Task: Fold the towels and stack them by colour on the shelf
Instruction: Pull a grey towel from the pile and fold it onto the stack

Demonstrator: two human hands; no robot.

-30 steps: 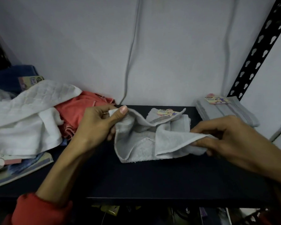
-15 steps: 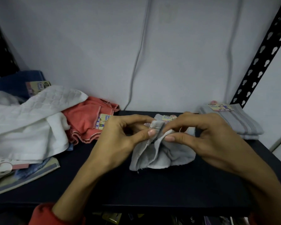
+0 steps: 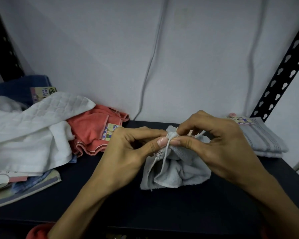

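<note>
A small grey towel (image 3: 178, 171) hangs bunched over the dark shelf (image 3: 110, 204), its lower part resting on the board. My left hand (image 3: 128, 152) and my right hand (image 3: 214, 145) meet at its top, and each pinches the gathered corners between thumb and fingers. A folded grey towel (image 3: 264, 140) with a paper label lies at the right, by the wall. Heaped at the left are a white towel (image 3: 24, 135), a coral towel (image 3: 91, 133) and a blue towel (image 3: 19, 85).
A black perforated upright (image 3: 283, 69) rises at the right, and another stands at the far left. A grey cable (image 3: 152, 66) runs down the white wall behind. Flat paper packaging (image 3: 24, 188) lies under the white towel near the shelf's front edge.
My hands have come together from wide apart, bringing the grey towel's corners to one point. The towel went from spread open to gathered and lifted.
</note>
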